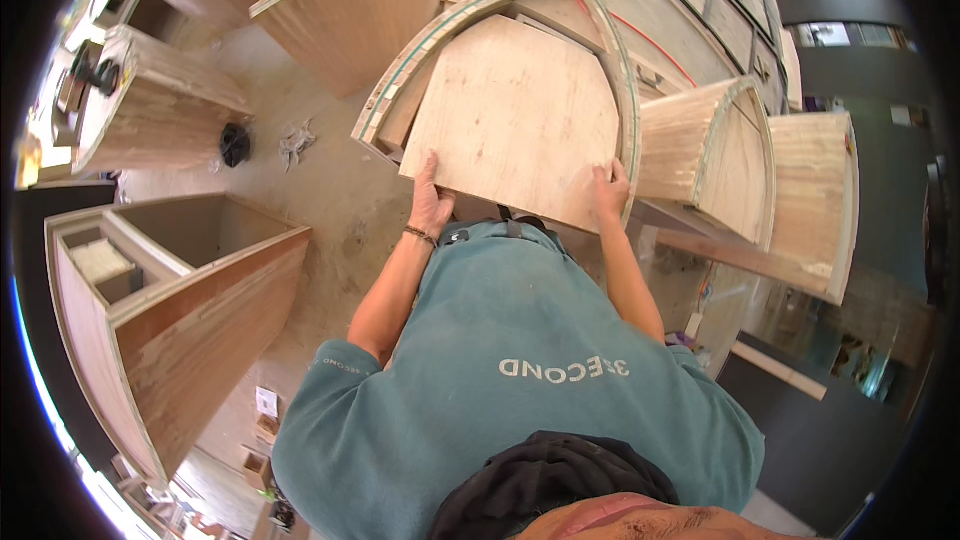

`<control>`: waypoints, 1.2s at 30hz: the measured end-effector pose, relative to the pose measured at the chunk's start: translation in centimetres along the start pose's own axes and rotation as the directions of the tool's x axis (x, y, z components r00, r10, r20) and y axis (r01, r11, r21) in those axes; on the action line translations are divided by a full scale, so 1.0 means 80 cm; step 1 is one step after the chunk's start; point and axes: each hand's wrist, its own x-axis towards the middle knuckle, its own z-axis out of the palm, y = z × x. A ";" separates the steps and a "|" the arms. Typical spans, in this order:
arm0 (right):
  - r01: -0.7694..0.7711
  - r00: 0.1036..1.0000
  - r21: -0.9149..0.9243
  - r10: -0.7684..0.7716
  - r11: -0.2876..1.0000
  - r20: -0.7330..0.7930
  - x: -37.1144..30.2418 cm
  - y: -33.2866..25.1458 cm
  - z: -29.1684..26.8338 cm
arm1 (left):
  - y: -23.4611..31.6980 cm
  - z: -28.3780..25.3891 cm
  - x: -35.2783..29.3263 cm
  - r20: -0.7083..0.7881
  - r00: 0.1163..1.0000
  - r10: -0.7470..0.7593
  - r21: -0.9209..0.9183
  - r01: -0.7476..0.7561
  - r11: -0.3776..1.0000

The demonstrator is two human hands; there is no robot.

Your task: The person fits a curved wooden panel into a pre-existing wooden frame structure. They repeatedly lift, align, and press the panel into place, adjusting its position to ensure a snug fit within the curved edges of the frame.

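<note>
1. At the near left corner of a pale wooden panel (515,120), the left hand (430,205) pinches the board, thumb on top!
2. Over at the near right corner, the right hand (608,192) curls in and grips too, some fingers hidden.
3. And the panel? It lies framed by the curved wooden cabinet (627,90), near edge jutting toward the teal shirt (520,310).
4. Off left, an open-compartment cabinet (210,340) stands on the floor (330,160); a black bag (235,144) sits beyond.

Panel (515,110) over the middle cabinet (628,105), one cabinet (210,310) apart at left, two cabinets (685,145) beside at right.
</note>
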 end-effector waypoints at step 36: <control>0.780 0.597 -0.214 -0.600 0.588 0.532 -0.080 -0.048 -0.014 | 0.006 -0.018 0.049 0.059 0.998 0.000 0.182 -0.011 0.983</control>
